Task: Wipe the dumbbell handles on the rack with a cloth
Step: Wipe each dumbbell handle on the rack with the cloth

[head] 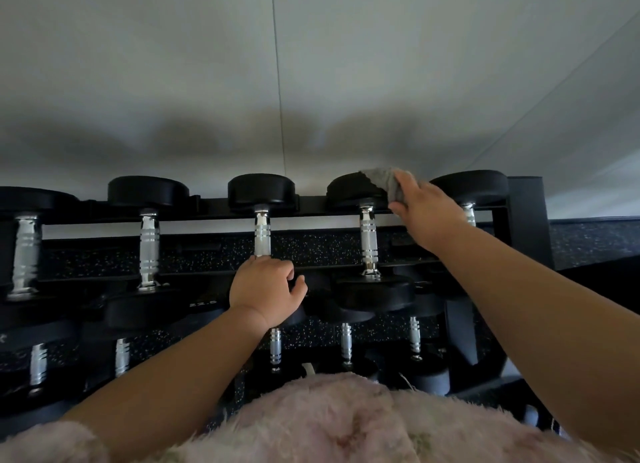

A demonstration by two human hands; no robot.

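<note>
A black rack (526,216) carries several black dumbbells with chrome handles on its top row. My right hand (427,213) holds a grey cloth (384,180) against the far head of the fourth dumbbell (353,189), above its chrome handle (368,237). My left hand (266,289) curls its fingers over the near head of the middle dumbbell, just below that dumbbell's handle (262,230). The head under my left hand is mostly hidden.
A lower row of smaller dumbbells (346,341) sits beneath the top row. A pale wall (311,81) stands right behind the rack. Speckled black flooring (588,237) shows to the right. A fuzzy pink garment (329,424) fills the bottom of the view.
</note>
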